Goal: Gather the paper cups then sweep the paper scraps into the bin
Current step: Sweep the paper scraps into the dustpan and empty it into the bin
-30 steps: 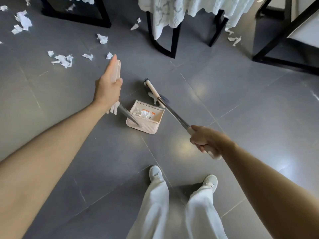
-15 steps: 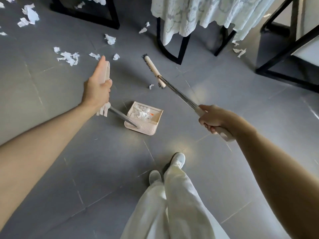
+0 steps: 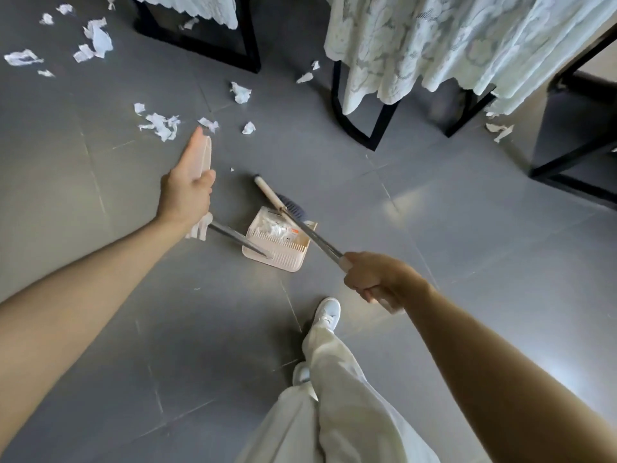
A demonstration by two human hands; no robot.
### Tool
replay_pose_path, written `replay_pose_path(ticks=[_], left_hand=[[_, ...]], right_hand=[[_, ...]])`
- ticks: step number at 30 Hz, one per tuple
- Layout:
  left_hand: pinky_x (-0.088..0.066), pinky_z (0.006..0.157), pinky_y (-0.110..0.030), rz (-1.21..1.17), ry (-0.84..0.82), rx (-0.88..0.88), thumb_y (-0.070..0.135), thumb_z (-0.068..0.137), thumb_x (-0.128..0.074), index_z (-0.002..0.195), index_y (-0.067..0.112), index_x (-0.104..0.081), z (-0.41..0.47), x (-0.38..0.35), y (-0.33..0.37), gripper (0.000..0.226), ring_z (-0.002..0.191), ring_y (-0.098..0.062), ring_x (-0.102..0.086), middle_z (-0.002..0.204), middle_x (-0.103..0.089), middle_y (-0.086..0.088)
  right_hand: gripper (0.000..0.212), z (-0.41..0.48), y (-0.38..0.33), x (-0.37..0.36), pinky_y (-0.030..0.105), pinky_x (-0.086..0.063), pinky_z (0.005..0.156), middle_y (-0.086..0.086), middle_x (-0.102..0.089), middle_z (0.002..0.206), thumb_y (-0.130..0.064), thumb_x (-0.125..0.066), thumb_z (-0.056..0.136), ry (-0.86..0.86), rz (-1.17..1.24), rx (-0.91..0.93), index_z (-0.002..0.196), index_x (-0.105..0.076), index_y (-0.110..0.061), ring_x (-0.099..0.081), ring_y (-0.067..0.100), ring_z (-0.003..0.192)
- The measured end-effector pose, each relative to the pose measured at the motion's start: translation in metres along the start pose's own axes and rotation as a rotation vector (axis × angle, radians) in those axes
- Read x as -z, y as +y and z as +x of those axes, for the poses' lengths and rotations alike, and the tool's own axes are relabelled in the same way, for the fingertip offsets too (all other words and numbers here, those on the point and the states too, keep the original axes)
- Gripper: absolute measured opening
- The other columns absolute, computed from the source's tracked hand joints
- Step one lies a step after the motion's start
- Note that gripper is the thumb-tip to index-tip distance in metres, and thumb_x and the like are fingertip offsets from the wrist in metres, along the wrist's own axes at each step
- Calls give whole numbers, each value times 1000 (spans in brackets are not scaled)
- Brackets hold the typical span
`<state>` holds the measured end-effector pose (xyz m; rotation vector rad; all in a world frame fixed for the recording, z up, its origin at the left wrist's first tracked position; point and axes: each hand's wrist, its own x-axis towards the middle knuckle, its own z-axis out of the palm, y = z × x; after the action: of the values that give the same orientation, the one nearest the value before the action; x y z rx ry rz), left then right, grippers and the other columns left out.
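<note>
Right hand [image 3: 370, 275] is clenched round the near end of the broom [image 3: 269, 193]; left hand [image 3: 187, 188] grasps the top of the dustpan [image 3: 287, 259] handle, thumb laid along it. Paper scraps [image 3: 160, 125], torn, white and crumpled, lie far left on the floor, with some already in the pan; probably featherlight and soft, best coaxed with short strokes

Nothing legible anywhere: no brand, number or sign. Only an orange-marked scrap [image 3: 293, 232] lying in the dustpan [image 3: 283, 259], print too blurred to read.
</note>
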<state>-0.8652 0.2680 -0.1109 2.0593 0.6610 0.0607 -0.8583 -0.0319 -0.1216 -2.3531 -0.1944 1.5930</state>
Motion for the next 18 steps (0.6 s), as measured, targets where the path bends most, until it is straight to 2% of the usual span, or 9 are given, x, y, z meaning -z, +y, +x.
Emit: replay_pose_path(ticks=[2,6,8,10,13,14,16,17,18], left_hand=[[-42,52,-22,-26,-4,17,9,91,-46,138,59,-30,15,3,5,70,45,-6,-42,114,-57,27],[-41,45,-17,-22,-45,1,10,92,-46,134,65,-29,35,10,13,72,50,-3,-45,126,-55,23],[-41,45,-16,-35,-39,3,9,92,-46,134,65,-30,45,15,15,72,50,-4,-45,128,-56,21],[-40,42,-15,-38,-28,3,9,92,-46,132,67,-30,61,20,19,72,48,-4,-44,123,-58,15],[-40,42,-15,-45,-44,-37,9,93,-47,134,64,-31,89,26,29,71,50,-4,-47,134,-56,5],[-42,45,-16,-45,-65,-65,8,93,-47,135,62,-31,99,25,34,71,56,-7,-54,137,-55,2],[-55,69,-28,-15,-122,-125,6,94,-47,141,56,-30,117,22,43,71,97,-22,-64,142,-50,-2],[-53,87,-43,-4,-153,-152,5,94,-47,143,53,-29,124,18,50,70,117,-32,-55,143,-49,-4],[-45,96,-54,8,-187,-175,5,94,-47,143,52,-29,130,14,58,70,126,-37,-46,143,-48,-6]], right_hand=[[32,-12,3,27,21,-39,47,4,-56,60,-4,-49,80,-70,35,-16,111,-53,-9,-49,15,46],[45,-28,0,84,20,-34,38,7,-46,59,1,-46,83,-112,313,-60,120,-52,-23,-40,13,40],[49,-28,-9,101,19,-34,37,8,-45,60,2,-45,83,-69,347,-38,123,-51,-26,-39,12,39],[49,-21,-22,112,19,-34,38,10,-44,62,4,-43,83,-1,361,-11,125,-51,-20,-38,14,41],[46,-2,-42,121,22,-35,39,11,-45,61,3,-43,82,105,397,8,124,-50,-15,-39,16,41],[45,4,-46,122,23,-36,41,11,-47,61,2,-44,81,145,411,2,122,-50,-17,-41,17,42],[44,14,-48,123,26,-37,44,11,-50,60,1,-45,81,207,460,-31,119,-49,-21,-43,19,44],[43,17,-46,125,26,-38,44,11,-50,58,1,-45,81,217,484,-44,118,-49,-19,-43,19,43],[40,20,-42,126,25,-37,42,11,-49,56,2,-45,81,225,511,-60,116,-50,-16,-42,19,41]])
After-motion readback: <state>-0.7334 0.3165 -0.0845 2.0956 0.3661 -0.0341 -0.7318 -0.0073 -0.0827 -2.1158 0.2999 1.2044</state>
